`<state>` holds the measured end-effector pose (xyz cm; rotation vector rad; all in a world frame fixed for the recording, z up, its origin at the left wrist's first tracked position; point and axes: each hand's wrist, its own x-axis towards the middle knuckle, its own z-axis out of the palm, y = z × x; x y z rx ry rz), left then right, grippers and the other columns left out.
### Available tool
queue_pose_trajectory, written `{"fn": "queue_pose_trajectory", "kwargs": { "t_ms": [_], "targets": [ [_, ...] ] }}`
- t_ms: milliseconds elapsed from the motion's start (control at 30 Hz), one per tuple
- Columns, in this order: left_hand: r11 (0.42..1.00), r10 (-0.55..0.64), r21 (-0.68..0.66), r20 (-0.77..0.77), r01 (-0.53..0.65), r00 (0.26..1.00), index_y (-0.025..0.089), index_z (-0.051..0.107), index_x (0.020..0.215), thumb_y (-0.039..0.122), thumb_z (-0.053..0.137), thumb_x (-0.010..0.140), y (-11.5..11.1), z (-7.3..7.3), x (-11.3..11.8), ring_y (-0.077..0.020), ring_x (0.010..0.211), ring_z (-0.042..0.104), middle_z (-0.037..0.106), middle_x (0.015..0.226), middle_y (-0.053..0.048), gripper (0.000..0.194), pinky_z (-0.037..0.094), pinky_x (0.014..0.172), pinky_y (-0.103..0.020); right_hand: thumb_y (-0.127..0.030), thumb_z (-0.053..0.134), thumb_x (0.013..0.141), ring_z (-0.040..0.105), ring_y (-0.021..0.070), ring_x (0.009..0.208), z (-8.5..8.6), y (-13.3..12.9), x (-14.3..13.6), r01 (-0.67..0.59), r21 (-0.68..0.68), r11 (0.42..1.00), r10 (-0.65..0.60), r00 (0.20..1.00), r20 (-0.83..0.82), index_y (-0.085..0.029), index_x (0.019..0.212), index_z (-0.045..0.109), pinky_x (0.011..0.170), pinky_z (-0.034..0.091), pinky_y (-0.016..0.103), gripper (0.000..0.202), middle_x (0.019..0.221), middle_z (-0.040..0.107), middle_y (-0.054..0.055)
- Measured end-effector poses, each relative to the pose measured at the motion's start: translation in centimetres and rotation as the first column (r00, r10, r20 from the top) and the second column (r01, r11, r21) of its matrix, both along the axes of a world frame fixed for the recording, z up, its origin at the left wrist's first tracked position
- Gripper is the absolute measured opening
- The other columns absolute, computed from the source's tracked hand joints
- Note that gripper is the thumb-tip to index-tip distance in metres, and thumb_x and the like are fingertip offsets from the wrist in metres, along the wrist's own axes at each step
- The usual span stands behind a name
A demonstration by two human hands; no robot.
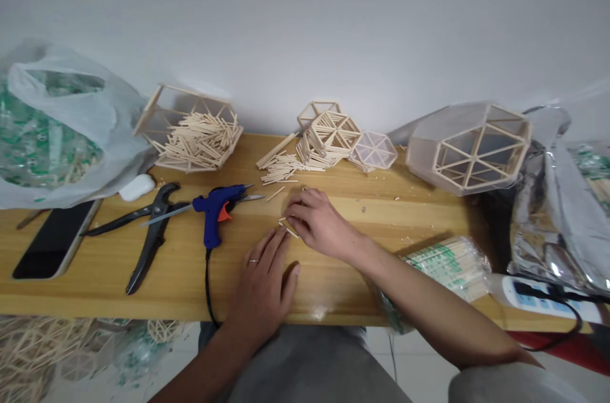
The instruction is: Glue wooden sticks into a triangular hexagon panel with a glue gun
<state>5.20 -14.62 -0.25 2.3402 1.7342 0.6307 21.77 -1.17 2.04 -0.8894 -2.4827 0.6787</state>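
Note:
Two short wooden sticks meet at an angle on the wooden table. My left hand, with a ring on one finger, lies flat with stretched fingers; its fingertips touch the sticks. Bent over the far side, my right hand has its fingers pinched around the end of one stick, partly hidden by them. A blue glue gun with an orange trigger lies to the left, its nozzle pointing right. Behind my hands are a pile of loose short sticks and a stack of hexagonal stick frames.
Pliers-like black cutters, a phone and a stuffed plastic bag occupy the left. A stick-filled frame stands behind. Rightward are a covered lantern-like frame, packaged sticks and a power strip.

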Motion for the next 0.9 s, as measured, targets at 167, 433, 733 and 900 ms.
{"fn": "queue_pose_trajectory", "kwargs": {
  "t_ms": [167,433,733,900],
  "targets": [
    [1.0,0.01,-0.017,0.017,-0.01,1.0,0.015,0.048,0.151,0.027,0.054,0.102,-0.06,-0.01,-0.05,-0.0315,0.144,0.051,0.056,0.157,-0.016,0.05,0.043,0.115,-0.05,-0.016,0.061,0.1,0.059,0.0264,0.105,0.07,-0.02,-0.01,-0.001,0.002,1.0,0.001,1.0,0.013,-0.018,0.102,0.074,0.095,0.044,0.042,0.013,0.109,0.069,0.012],
    [1.0,0.005,-0.012,0.008,-0.005,1.0,0.016,0.046,0.153,0.027,0.052,0.103,0.04,0.12,-0.05,-0.0315,0.144,0.051,0.057,0.156,-0.017,0.052,0.043,0.115,-0.051,-0.016,0.061,0.1,0.058,0.0269,0.106,0.05,-0.02,0.01,-0.002,0.002,1.0,0.002,1.0,0.005,-0.017,0.103,0.075,0.096,0.045,0.043,0.015,0.11,0.069,0.012],
    [1.0,0.006,-0.017,-0.016,-0.006,1.0,0.014,0.048,0.15,0.028,0.052,0.103,0.04,0.18,0.0,-0.032,0.143,0.052,0.057,0.156,-0.017,0.049,0.044,0.114,-0.051,-0.015,0.059,0.1,0.057,0.0266,0.105,-0.07,0.03,0.04,-0.011,0.004,1.0,0.011,1.0,0.002,-0.018,0.103,0.074,0.095,0.046,0.043,0.016,0.109,0.069,0.012],
    [1.0,-0.001,-0.013,-0.017,0.001,1.0,0.012,0.047,0.15,0.027,0.052,0.103,0.02,0.14,-0.02,-0.0318,0.144,0.051,0.057,0.155,-0.017,0.049,0.043,0.115,-0.05,-0.013,0.059,0.1,0.058,0.0267,0.105,0.02,-0.03,-0.02,-0.006,-0.002,1.0,0.006,1.0,0.011,-0.017,0.103,0.074,0.096,0.046,0.043,0.016,0.11,0.069,0.012]
  ]
}}
